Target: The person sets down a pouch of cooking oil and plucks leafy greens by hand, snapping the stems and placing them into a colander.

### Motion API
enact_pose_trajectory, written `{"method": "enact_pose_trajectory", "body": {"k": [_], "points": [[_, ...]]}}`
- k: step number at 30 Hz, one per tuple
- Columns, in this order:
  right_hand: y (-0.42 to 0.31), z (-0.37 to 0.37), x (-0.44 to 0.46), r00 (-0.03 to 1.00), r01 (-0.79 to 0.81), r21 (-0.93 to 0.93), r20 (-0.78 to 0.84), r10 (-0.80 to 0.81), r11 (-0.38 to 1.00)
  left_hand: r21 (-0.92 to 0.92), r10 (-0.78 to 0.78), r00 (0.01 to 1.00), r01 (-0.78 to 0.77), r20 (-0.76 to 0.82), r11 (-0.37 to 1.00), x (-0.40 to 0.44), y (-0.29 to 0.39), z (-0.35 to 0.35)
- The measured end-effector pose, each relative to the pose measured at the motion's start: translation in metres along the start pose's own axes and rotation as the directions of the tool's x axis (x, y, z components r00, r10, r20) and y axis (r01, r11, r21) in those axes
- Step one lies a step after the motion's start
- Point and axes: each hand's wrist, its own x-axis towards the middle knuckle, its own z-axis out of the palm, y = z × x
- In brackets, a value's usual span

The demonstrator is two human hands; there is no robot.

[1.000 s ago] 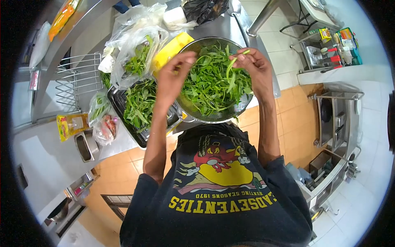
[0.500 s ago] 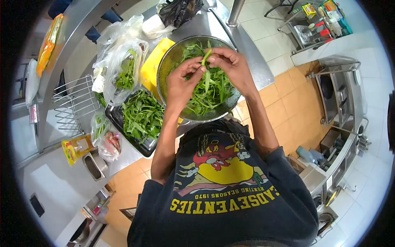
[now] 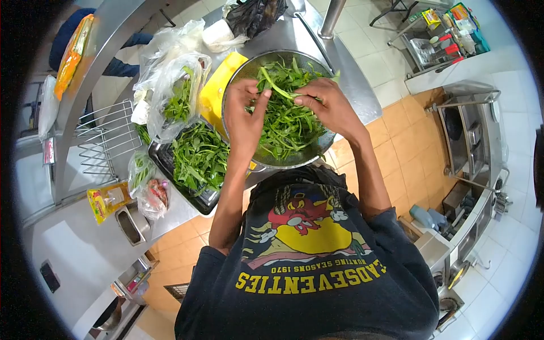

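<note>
A long green stem (image 3: 275, 85) of a leafy vegetable, maybe water spinach, slants across the top of a round metal mesh strainer (image 3: 231, 85). My right hand (image 3: 331, 107) pinches its lower right end between thumb and fingers. On the other side, my left hand (image 3: 246, 116) hovers over the strainer's left part, thumb apart from the loosely curled fingers, its thumb tip close to the stem. Below both hands lies a heap of cut leaves and stems (image 3: 286, 130) filling the strainer. More of the greens (image 3: 195, 156) are piled on a black tray (image 3: 208, 201) at the left.
A yellow board (image 3: 212, 93) lies partly beneath the strainer. Clear plastic bags (image 3: 170, 62), one with greens, stand beside it. A wire rack (image 3: 105, 136), a yellow packet (image 3: 107, 201) and a metal container (image 3: 131, 224) are further left. Another person's legs (image 3: 127, 54) show behind.
My hands have moved apart. A longer stem now lies between them instead of the short piece both hands held. The other person shows more at the upper left.
</note>
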Motion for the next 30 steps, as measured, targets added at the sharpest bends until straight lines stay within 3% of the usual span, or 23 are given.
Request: {"method": "enact_pose_trajectory", "body": {"k": [2, 7, 8, 10, 14, 16, 19, 23, 30], "points": [[0.001, -0.004, 0.002, 0.998, 0.005, 0.007, 0.058, -0.005, 1.0, 0.348, 0.298, 0.951, -0.308, 0.082, 0.885, 0.003, 0.012, -0.01], [-0.001, -0.009, 0.006, 0.969, -0.176, 0.173, 0.204, 0.139, 0.969, 0.45, 0.378, 0.896, -0.443, 0.231, 0.775, 0.005, 0.019, -0.018], [-0.005, -0.009, 0.006, 0.976, -0.196, 0.239, 0.143, 0.165, 0.951, 0.453, 0.376, 0.891, -0.452, 0.253, 0.768, 0.005, 0.017, -0.02], [-0.017, -0.009, 0.006, 0.973, -0.222, 0.37, 0.025, 0.229, 0.902, 0.413, 0.322, 0.914, -0.399, 0.247, 0.818, 0.006, 0.015, -0.023], [-0.015, -0.013, 0.005, 0.983, 0.022, -0.006, -0.184, -0.023, 1.0, 0.334, 0.22, 0.96, -0.267, 0.171, 0.904, 0.005, 0.008, -0.024], [-0.017, -0.011, 0.002, 0.966, 0.128, -0.175, -0.202, -0.163, 0.976, 0.303, 0.163, 0.97, -0.213, 0.182, 0.929, 0.004, 0.008, -0.024], [-0.012, 0.0, 0.003, 0.962, 0.181, -0.229, -0.161, -0.22, 0.957, 0.265, 0.161, 0.967, -0.212, 0.199, 0.941, 0.003, 0.009, -0.023], [-0.011, 0.009, 0.005, 0.963, 0.165, -0.224, -0.173, -0.206, 0.961, 0.195, 0.18, 0.963, -0.219, 0.199, 0.956, 0.004, 0.008, -0.02], [-0.012, 0.011, 0.008, 0.965, 0.194, -0.24, -0.128, -0.229, 0.951, 0.245, 0.199, 0.951, -0.256, 0.234, 0.935, 0.003, 0.013, -0.023]]}}
